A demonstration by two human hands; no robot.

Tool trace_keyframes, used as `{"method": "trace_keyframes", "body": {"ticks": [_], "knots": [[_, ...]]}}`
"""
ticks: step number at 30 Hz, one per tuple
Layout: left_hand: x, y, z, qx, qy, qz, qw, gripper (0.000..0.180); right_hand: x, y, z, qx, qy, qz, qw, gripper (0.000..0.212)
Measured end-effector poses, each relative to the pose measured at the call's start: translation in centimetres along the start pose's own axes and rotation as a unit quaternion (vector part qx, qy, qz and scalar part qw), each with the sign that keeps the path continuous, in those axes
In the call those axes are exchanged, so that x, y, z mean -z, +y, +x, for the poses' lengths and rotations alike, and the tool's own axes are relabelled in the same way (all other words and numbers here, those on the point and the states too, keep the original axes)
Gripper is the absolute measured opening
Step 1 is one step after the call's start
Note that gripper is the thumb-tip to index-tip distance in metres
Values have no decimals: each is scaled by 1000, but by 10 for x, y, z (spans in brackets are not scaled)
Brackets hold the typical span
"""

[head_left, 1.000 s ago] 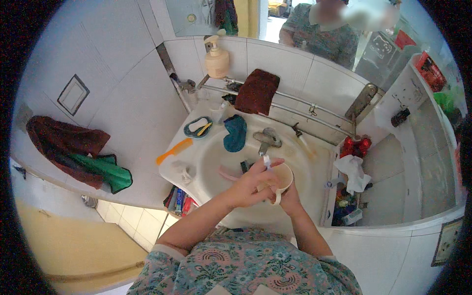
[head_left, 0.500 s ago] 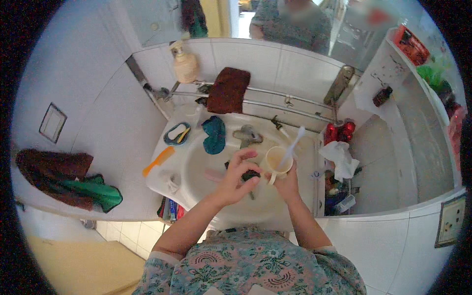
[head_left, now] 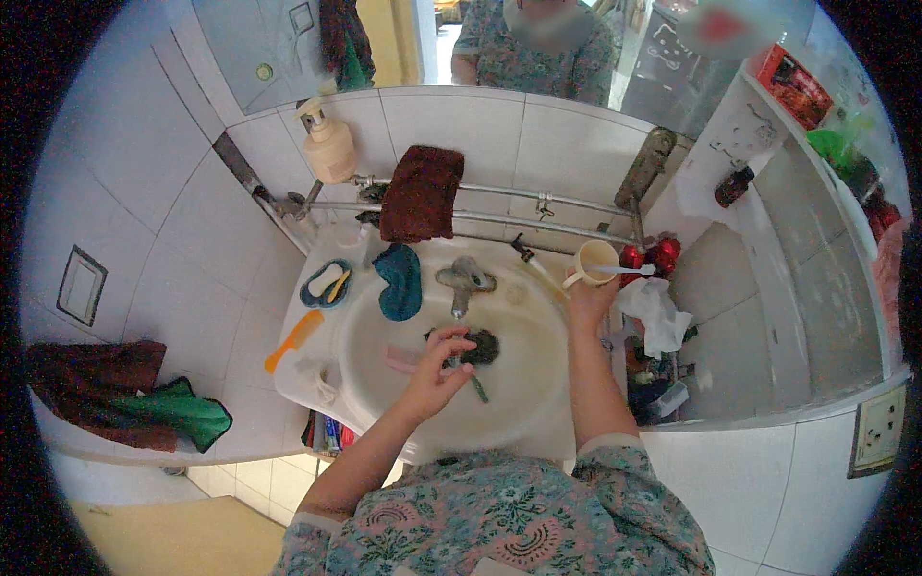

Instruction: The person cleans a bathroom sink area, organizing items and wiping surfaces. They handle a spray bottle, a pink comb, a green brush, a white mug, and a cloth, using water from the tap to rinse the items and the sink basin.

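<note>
My right hand (head_left: 593, 305) grips a cream cup (head_left: 597, 255) by its lower part, near the right back of the sink. A pale toothbrush (head_left: 619, 270) leans across the cup's mouth. Over the basin hangs my left hand (head_left: 440, 376), fingers apart and slightly bent, with nothing seen in it. Just beyond its fingers, a dark bristly clump (head_left: 483, 347) lies in the white sink (head_left: 523, 384). A pink piece (head_left: 401, 360) and a green stick-like piece (head_left: 478, 389) are in the basin too. The metal faucet (head_left: 465, 276) stands behind.
Along the left rim sit a teal cloth (head_left: 398, 282), a soap dish (head_left: 327, 284) and an orange comb (head_left: 294, 340). A brown towel (head_left: 422, 195) hangs on the rail, beside a pump bottle (head_left: 328, 146). White tissue (head_left: 657, 315) lies on the right shelf.
My right hand has carried the cup and toothbrush from over the basin to the right and farther back. My left hand has moved slightly left and lower, away from the cup.
</note>
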State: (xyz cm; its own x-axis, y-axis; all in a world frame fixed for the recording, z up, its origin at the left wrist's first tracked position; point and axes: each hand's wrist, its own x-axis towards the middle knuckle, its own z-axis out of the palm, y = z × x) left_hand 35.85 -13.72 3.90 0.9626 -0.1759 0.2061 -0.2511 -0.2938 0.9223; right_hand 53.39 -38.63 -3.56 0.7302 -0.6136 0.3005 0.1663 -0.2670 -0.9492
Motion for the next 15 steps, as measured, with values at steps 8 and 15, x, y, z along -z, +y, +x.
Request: {"method": "trace_keyframes", "body": {"ticks": [8, 15], "knots": [[6, -22, -2, 24, -12, -49, 998, 29, -12, 41, 27, -59, -20, -252, 966, 56], [2, -34, 2, 59, 4, -179, 982, 28, -10, 38, 24, -66, 3, -256, 964, 49]]}}
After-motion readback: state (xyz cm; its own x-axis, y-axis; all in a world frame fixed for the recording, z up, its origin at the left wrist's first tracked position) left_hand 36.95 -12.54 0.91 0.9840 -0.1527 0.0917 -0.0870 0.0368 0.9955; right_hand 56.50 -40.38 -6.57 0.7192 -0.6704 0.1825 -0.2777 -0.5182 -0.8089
